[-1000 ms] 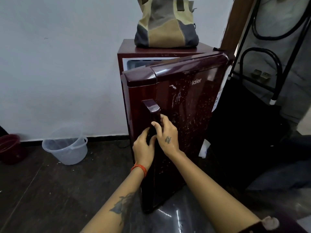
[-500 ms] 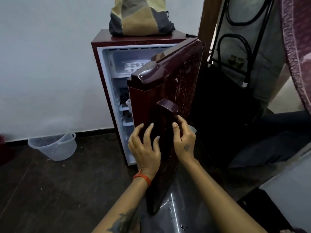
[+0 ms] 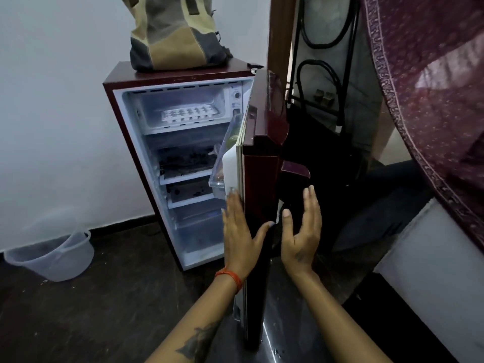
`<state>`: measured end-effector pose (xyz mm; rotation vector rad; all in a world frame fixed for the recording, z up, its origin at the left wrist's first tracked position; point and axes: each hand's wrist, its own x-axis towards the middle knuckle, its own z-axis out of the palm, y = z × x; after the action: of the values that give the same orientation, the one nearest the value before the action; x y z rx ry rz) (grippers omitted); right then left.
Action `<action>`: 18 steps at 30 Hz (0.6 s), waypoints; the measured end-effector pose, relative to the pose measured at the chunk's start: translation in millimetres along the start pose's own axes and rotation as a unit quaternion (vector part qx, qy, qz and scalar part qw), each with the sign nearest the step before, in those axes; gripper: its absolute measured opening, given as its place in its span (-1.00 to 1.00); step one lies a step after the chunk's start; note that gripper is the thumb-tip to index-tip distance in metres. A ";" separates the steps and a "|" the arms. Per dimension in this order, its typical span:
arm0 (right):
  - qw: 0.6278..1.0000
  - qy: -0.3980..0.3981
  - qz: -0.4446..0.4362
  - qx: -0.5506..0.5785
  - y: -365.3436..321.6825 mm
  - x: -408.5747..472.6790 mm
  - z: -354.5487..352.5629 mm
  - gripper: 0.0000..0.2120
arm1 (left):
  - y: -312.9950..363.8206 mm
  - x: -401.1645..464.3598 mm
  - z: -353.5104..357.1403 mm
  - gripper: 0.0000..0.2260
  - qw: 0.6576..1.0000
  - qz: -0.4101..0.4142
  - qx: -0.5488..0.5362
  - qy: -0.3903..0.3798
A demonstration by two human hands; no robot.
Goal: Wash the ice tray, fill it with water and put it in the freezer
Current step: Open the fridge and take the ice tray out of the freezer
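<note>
Left hand (image 3: 239,233), orange thread band on the wrist, lay flat with fingers straight against the inner edge of the dark maroon fridge door (image 3: 259,200), thumb reaching across the door's edge. It grasped nothing. Right hand (image 3: 301,231) was open too, fingers straight and relaxed, on the door's outer side below the maroon handle (image 3: 294,170); contact with the door couldn't be confirmed. Door stood wide open, edge-on to the camera. Clear door-shelf bins (image 3: 222,163) were on its inner side, contents too blurred to name.

Behind it, small maroon single-door fridge (image 3: 117,106) was open, white interior. White plastic ice tray (image 3: 190,115) sat in the top freezer compartment, lying flat near the front edge of the freezer floor. Shelves below held dark items, unclear.

Patchwork canvas tote bag in tan and grey (image 3: 175,35) stood on the fridge top, toward its back edge. Translucent plastic bucket (image 3: 52,255) was on the dark floor by the white wall, well left of the fridge. Maroon patterned cloth (image 3: 432,87) hung at the right.
</note>
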<state>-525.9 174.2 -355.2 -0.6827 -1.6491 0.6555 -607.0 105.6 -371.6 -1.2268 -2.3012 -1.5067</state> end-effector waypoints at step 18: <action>0.892 -0.177 -0.284 -0.302 37.5 2.8 -35.5 -0.32 | 20.2 -8.4 25.2 -0.07 0.985 0.114 0.104 -0.073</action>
<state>-488.1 203.5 -375.0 -0.4739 -2.2939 -0.1953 -579.9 124.9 -373.9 -1.5239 -2.2408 -1.1058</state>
